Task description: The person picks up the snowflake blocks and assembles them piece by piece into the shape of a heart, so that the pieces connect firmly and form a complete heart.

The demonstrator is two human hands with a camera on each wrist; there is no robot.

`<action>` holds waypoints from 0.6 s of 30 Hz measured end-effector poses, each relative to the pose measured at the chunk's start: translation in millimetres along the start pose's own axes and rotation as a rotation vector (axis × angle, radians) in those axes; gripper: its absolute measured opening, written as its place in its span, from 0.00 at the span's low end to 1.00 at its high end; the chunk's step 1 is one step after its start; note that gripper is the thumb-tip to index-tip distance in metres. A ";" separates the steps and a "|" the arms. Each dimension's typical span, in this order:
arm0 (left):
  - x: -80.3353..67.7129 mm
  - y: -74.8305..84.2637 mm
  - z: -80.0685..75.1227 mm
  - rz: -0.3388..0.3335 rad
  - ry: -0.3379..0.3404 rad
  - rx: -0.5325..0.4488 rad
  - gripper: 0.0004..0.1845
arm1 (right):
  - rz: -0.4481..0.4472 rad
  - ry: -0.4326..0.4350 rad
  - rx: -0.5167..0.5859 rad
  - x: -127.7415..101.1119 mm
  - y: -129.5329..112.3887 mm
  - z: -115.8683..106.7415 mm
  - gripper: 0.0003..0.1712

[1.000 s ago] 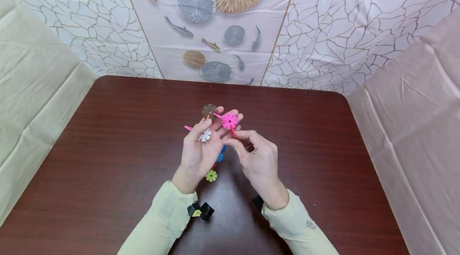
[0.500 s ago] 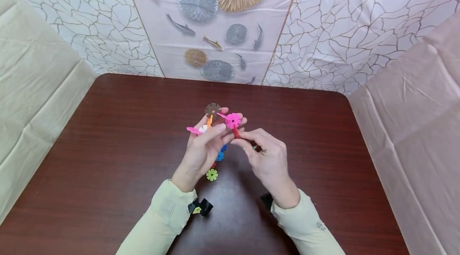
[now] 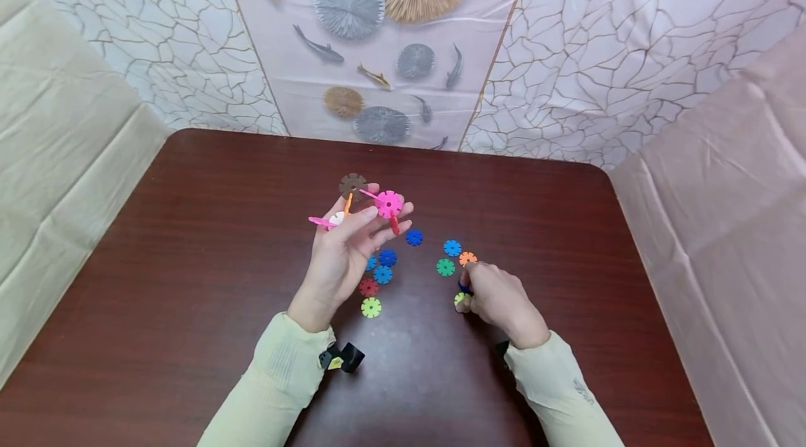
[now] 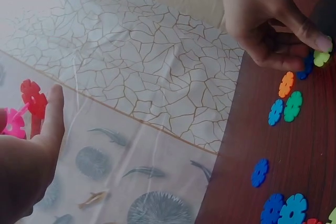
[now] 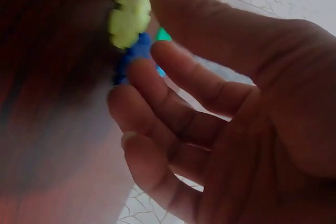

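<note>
My left hand [image 3: 340, 261] holds up a joined cluster of notched plastic building discs between thumb and fingers. In it are a brown disc [image 3: 353, 185], a pink disc [image 3: 390, 203], a red disc [image 4: 33, 98], an orange one seen edge-on [image 3: 348, 204], a partly hidden white one, and another pink one [image 3: 321, 222] at the left. My right hand [image 3: 504, 296] is low over the table, thumb at a yellow-green disc [image 5: 128, 17] and bent fingers beside a dark blue disc [image 5: 137, 53]. In the right wrist view, thumb and fingertips stand apart.
Near my right hand lie a green disc [image 3: 446, 266], a light blue disc [image 3: 452, 247] and an orange disc [image 3: 468, 259]. A blue disc [image 3: 413, 237] lies farther left. Several more, including a lime disc [image 3: 371, 307], form a group beside my left hand on the brown table [image 3: 220, 279].
My right hand has let go of the red disc on the cluster and moved right and down to the loose discs. My left hand has shifted slightly left, still holding the cluster.
</note>
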State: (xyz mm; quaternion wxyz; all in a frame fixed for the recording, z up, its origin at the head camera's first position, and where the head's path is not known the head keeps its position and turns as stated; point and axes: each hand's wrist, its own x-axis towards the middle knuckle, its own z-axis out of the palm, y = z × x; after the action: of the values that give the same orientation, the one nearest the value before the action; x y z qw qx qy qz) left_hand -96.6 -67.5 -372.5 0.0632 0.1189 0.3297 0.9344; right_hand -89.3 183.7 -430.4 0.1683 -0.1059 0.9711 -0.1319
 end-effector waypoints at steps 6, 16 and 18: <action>-0.6 -1.0 -0.4 0.006 0.028 0.040 0.20 | 0.004 0.032 -0.025 1.4 0.3 5.5 0.11; -1.1 0.1 0.4 0.025 0.043 0.057 0.20 | 0.008 -0.015 -0.014 5.5 -4.5 4.9 0.15; -0.7 0.2 0.7 0.028 0.052 0.060 0.20 | 0.021 -0.033 -0.009 6.1 -3.9 4.8 0.15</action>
State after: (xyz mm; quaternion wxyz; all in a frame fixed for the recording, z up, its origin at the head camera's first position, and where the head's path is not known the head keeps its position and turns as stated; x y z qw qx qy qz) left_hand -95.7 -67.4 -372.0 0.0379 0.1011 0.3573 0.9277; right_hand -92.7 177.3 -435.4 0.1851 -0.0988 0.9698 -0.1239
